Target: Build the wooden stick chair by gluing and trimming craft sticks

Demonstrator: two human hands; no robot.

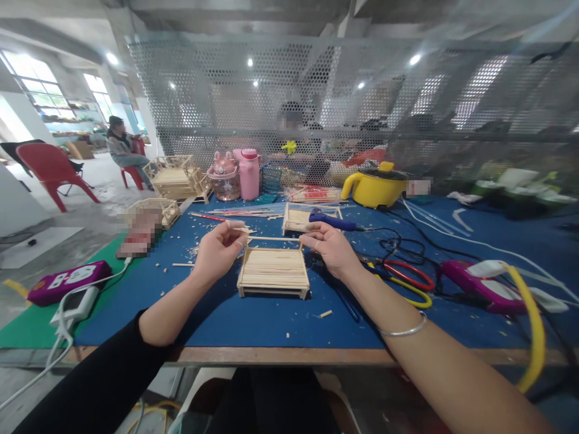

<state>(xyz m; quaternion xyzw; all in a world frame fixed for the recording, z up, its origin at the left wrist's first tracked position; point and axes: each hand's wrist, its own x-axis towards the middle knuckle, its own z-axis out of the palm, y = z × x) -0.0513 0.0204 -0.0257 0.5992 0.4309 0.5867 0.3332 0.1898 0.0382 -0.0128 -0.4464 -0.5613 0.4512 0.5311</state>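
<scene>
A person's two bare hands meet a small slatted wooden frame (274, 268) at a blue-covered worktable (199, 328). The print on a red-and-clear packet (316, 193) at the far side is too small to read, as are the markings on a purple power strip (97, 270) at left.

The frame stands upright on the table between the hands, its slatted deck on the near side of the fingertips. The left hand (219, 250) pinches the left end of a thin top rail (274, 239) between thumb and fingers; the right hand (332, 248), below a wrist ringed by a silver bangle (404, 331), pinches the right end.

Pale and unpainted, the frame has sticks laid side by side as its deck, short legs at the near corners and the rail raised along its far edge.

Just beyond the right hand, a blue corded tool (337, 223) lies by a second wooden frame (291, 220). Red- and yellow-handled tools (414, 276) rest to the right, a yellow pot (377, 188) farther off, and wood scraps (325, 314) dot the table.
</scene>
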